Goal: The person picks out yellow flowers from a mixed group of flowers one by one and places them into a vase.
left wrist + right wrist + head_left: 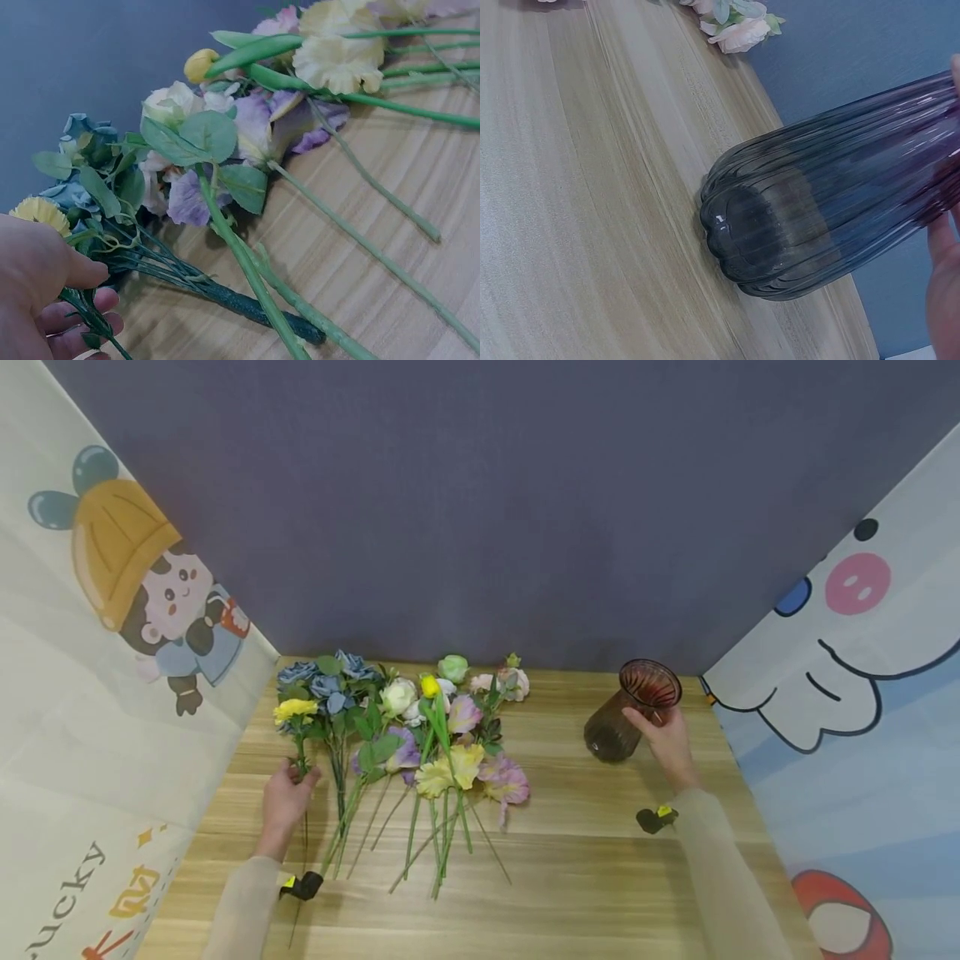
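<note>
On the left side of the table, my left hand [283, 800] pinches the green stem of a yellow flower [295, 710] just under its bloom. In the left wrist view that stem [88, 311] runs between thumb and fingers. Blue roses [330, 685] lie right beside it. Over on the right, my right hand [667, 745] grips a ribbed glass vase [617, 725] near its flared reddish rim. The vase leans, its mouth up toward the right, and its smoky base [742, 232] is close over the wooden surface.
Several artificial flowers lie across the table [570, 860]: a white rose [398, 697], a yellow tulip [430, 686], a pale yellow iris [450, 770] and a pink one [506, 778]. Their stems point toward the front. A dark wall [487, 510] stands behind, with printed curtains on both sides.
</note>
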